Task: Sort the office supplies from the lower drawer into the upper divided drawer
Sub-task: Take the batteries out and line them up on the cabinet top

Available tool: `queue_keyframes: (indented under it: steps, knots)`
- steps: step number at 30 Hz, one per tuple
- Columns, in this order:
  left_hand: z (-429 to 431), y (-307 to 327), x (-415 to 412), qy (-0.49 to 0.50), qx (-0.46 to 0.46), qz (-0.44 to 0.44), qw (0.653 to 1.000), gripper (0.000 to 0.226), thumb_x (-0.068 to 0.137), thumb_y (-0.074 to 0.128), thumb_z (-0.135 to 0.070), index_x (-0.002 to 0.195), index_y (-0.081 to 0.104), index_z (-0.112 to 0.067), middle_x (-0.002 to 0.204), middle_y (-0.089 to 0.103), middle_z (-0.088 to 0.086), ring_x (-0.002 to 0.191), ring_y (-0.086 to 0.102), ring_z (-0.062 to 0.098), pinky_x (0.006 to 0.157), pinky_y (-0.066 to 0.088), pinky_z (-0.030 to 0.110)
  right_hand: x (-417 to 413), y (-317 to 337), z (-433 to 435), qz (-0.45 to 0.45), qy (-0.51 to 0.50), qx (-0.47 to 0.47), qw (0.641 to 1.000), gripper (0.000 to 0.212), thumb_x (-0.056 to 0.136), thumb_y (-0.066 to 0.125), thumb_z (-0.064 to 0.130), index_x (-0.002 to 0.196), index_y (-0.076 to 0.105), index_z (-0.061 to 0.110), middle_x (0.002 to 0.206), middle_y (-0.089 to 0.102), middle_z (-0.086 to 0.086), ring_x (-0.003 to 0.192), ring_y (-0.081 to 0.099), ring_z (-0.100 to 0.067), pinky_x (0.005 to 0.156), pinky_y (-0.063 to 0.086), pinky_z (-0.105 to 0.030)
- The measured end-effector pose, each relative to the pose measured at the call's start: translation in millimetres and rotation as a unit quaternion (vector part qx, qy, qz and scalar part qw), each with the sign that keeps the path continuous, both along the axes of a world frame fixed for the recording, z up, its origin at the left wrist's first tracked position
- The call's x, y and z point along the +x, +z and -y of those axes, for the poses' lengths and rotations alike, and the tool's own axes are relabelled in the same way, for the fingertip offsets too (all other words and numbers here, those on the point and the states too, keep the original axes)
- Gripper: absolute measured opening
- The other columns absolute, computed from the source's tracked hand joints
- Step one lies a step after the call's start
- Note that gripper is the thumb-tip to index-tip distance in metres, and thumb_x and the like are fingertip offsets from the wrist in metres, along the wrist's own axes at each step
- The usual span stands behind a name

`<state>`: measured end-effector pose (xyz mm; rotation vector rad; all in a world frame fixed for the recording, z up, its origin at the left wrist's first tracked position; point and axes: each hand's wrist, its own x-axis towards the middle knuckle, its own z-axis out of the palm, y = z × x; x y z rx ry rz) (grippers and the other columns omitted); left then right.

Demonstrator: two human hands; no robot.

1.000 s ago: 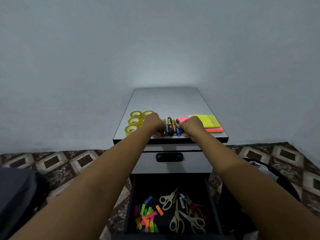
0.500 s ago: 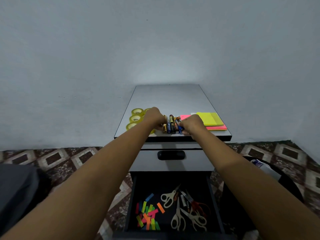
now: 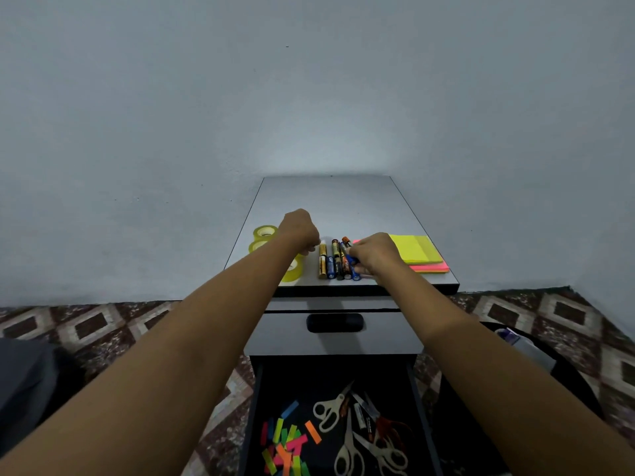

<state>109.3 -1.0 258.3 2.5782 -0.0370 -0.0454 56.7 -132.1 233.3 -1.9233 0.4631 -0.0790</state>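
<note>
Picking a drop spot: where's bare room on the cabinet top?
Free: the back half of the cabinet top, behind tape rolls, batteries and sticky notes. Crowded: the front strip, holding those plus left hand and right hand.

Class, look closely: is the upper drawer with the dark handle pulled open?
No: the upper drawer is shut; only the lower drawer, holding scissors, stands open.

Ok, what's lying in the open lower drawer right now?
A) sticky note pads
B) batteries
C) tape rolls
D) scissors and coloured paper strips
D: the scissors and coloured paper strips lie in the open lower drawer; the tape rolls, batteries and sticky note pads sit on the cabinet top.
</note>
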Motion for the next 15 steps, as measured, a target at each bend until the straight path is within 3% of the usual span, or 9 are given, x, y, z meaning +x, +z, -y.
queue_keyframes:
  steps: [3, 6, 8, 12, 15]
  knots:
    - [4.6, -5.4, 5.2, -0.01, 0.017, -0.012, 1.0, 0.032, 0.082, 0.063, -0.005, 0.058, 0.043, -0.011, 0.049, 0.052, 0.003, 0.025, 0.045, 0.004, 0.03, 0.036, 0.013, -0.7, -1.5, 1.8, 0.009, 0.008, 0.005, 1.0, 0.022, 0.087, 0.063, 0.003, 0.105, 0.064, -0.007, 0.09, 0.06, -0.015, 0.058, 0.057, -0.016, 0.068, 0.056, -0.032]
    - [9.0, -8.6, 8.6, -0.007, 0.034, 0.0, 0.999, 0.031, 0.08, 0.063, -0.005, 0.059, 0.04, -0.011, 0.058, 0.048, 0.004, 0.047, 0.045, 0.01, 0.044, 0.036, 0.02, -0.7, -0.6, 4.1, 0.021, 0.009, 0.006, 1.0, 0.021, 0.088, 0.063, 0.006, 0.106, 0.064, -0.005, 0.09, 0.06, -0.015, 0.062, 0.058, -0.017, 0.073, 0.057, -0.033]
    - [11.4, -10.2, 10.9, -0.012, 0.035, 0.013, 0.999, 0.033, 0.08, 0.065, -0.008, 0.059, 0.04, -0.012, 0.058, 0.045, 0.002, 0.051, 0.043, 0.011, 0.047, 0.035, 0.021, -0.9, 0.1, 5.4, 0.029, 0.008, 0.01, 1.0, 0.022, 0.088, 0.064, 0.007, 0.107, 0.065, -0.004, 0.09, 0.06, -0.014, 0.06, 0.057, -0.016, 0.071, 0.056, -0.032]
    - [15.2, -11.0, 17.6, -0.023, 0.012, -0.03, 0.999, 0.026, 0.084, 0.064, -0.008, 0.064, 0.048, -0.009, 0.038, 0.055, 0.0, 0.054, 0.059, 0.017, 0.062, 0.053, 0.025, -1.2, 3.2, 6.9, 0.036, 0.007, 0.014, 0.999, 0.024, 0.088, 0.064, 0.008, 0.109, 0.064, -0.003, 0.1, 0.063, -0.018, 0.075, 0.061, -0.021, 0.066, 0.056, -0.028]
    - [13.6, -10.1, 14.5, -0.022, 0.03, -0.022, 0.999, 0.028, 0.081, 0.06, 0.003, 0.059, 0.047, -0.01, 0.036, 0.052, 0.001, 0.056, 0.059, 0.019, 0.061, 0.052, 0.024, 0.3, 4.6, 6.9, 0.04, 0.004, 0.017, 0.999, 0.023, 0.087, 0.064, 0.007, 0.108, 0.064, -0.003, 0.105, 0.065, -0.02, 0.079, 0.062, -0.023, 0.071, 0.056, -0.03]
